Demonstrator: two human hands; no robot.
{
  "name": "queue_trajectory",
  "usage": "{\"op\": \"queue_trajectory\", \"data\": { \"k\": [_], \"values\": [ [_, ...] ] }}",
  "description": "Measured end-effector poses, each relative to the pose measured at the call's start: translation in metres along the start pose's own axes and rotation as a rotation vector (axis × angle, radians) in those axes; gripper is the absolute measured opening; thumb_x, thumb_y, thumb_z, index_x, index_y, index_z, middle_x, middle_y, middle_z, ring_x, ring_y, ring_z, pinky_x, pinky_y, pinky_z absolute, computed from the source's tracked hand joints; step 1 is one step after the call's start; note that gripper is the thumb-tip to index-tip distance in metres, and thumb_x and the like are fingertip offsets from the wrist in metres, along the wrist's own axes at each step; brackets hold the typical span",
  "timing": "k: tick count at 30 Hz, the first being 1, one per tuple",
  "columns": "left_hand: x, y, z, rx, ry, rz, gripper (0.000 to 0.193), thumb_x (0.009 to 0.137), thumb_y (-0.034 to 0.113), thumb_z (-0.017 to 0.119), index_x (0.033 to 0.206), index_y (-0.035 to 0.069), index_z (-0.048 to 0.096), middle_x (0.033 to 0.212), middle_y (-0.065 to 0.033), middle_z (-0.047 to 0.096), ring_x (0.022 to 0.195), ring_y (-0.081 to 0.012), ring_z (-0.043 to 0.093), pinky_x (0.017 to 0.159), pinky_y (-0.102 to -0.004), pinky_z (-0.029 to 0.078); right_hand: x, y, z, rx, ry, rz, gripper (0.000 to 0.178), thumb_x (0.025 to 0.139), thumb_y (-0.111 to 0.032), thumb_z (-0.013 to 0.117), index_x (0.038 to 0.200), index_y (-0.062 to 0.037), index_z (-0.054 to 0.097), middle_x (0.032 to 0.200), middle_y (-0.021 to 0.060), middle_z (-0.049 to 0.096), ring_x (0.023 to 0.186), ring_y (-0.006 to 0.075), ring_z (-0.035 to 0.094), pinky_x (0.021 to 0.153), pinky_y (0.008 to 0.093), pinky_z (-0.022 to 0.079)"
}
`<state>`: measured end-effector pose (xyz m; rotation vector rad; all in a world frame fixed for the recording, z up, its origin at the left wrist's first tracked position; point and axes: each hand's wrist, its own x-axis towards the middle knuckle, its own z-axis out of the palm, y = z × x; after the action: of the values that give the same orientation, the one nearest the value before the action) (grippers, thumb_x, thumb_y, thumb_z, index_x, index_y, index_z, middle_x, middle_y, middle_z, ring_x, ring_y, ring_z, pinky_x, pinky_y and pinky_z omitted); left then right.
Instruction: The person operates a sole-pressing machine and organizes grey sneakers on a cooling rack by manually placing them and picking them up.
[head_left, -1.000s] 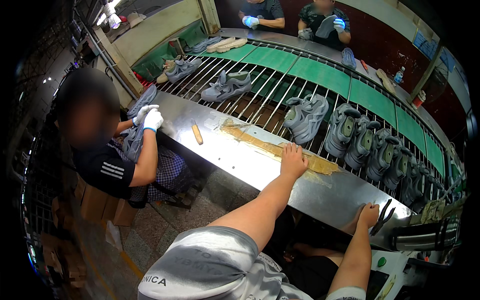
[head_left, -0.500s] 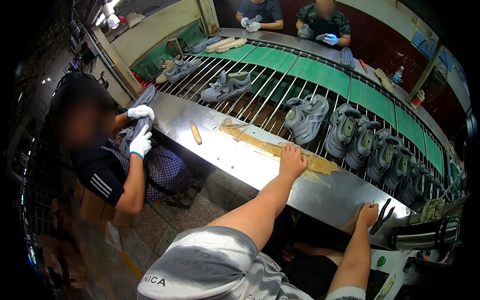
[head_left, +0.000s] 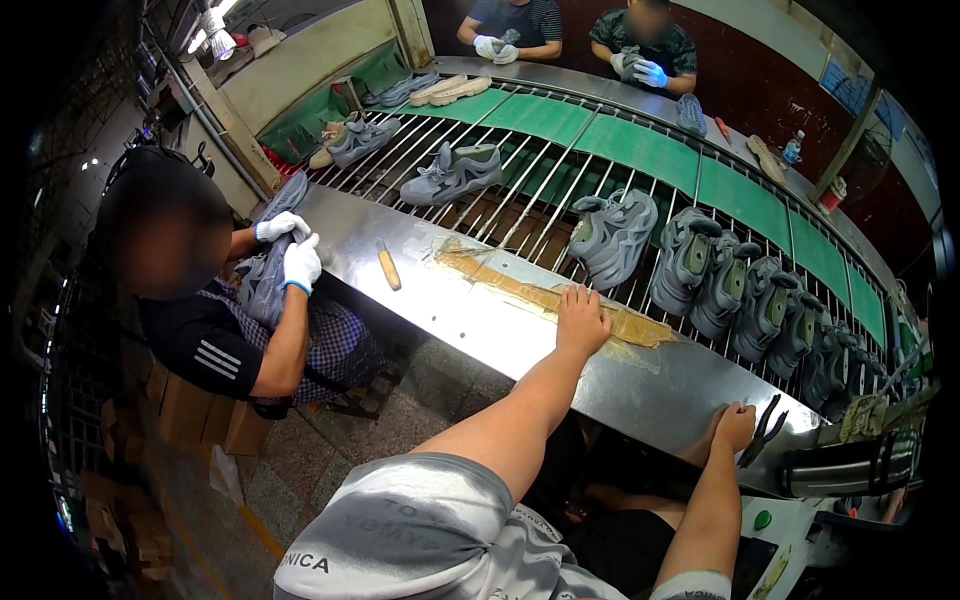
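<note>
My left hand (head_left: 583,318) lies on the brown tape strip (head_left: 520,290) along the inner edge of the metal bench (head_left: 640,385), its fingers stretched toward the rack and holding nothing. Closest to it, on the bars, stands a grey sneaker (head_left: 612,238). At the bench's near edge, my right hand (head_left: 737,425) is closed with its fingers curled; what is inside, if anything, is hidden. Dark pliers (head_left: 764,432) lie just right of that hand, apparently not in its grip.
More grey sneakers (head_left: 768,315) line the bar rack (head_left: 540,215) at right. A wooden-handled tool (head_left: 388,267) lies on the bench. At left a gloved co-worker (head_left: 230,330) handles a grey shoe; two people work across the rack. A steel flask (head_left: 850,468) is at lower right.
My hands have stayed in place. The co-worker at left has raised one gloved hand and shifted the shoe. Across the rack, the two people's hands have moved slightly.
</note>
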<state>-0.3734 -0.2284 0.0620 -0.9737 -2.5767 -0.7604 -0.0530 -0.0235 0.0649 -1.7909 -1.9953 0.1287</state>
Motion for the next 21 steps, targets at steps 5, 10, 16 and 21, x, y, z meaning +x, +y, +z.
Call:
{"op": "queue_trajectory", "data": {
  "k": [5,10,16,21],
  "values": [
    [0.0007,-0.0037,0.0001,0.006,-0.007,-0.006,0.048,0.076,0.026,0.058,0.114,-0.003,0.058,0.122,-0.0248,0.054,0.120,-0.0397,0.045,0.105,-0.0493,0.032,-0.0002,0.0004,0.0031,-0.023,0.000,-0.008,0.024,0.084,-0.026,0.051,0.082,-0.0031,0.054,0.082,0.0156,0.064,0.077,0.0395,0.061,0.067,0.0499,0.047],
    [0.0010,-0.0068,-0.0016,0.001,-0.005,-0.011,0.049,0.077,0.026,0.058,0.116,-0.003,0.058,0.123,-0.0251,0.053,0.121,-0.0399,0.045,0.106,-0.0493,0.031,-0.0031,-0.0067,0.0000,-0.030,-0.013,0.008,0.024,0.084,-0.026,0.050,0.083,-0.0032,0.054,0.083,0.0158,0.065,0.077,0.0393,0.061,0.067,0.0499,0.047],
    [0.0018,-0.0085,-0.0008,-0.008,0.006,-0.006,0.049,0.076,0.026,0.058,0.116,-0.003,0.059,0.124,-0.0250,0.053,0.121,-0.0405,0.045,0.107,-0.0492,0.031,-0.0021,-0.0054,0.0033,-0.040,-0.005,0.011,0.023,0.084,-0.026,0.050,0.082,-0.0037,0.054,0.082,0.0147,0.064,0.076,0.0385,0.061,0.066,0.0498,0.047],
    [0.0027,-0.0078,-0.0024,-0.004,0.000,-0.010,0.049,0.076,0.026,0.058,0.115,-0.003,0.058,0.124,-0.0251,0.053,0.121,-0.0408,0.045,0.107,-0.0491,0.030,-0.0019,-0.0074,0.0031,-0.039,-0.008,0.018,0.023,0.084,-0.027,0.050,0.082,-0.0043,0.054,0.082,0.0140,0.064,0.076,0.0381,0.061,0.066,0.0496,0.047]
  ]
}}
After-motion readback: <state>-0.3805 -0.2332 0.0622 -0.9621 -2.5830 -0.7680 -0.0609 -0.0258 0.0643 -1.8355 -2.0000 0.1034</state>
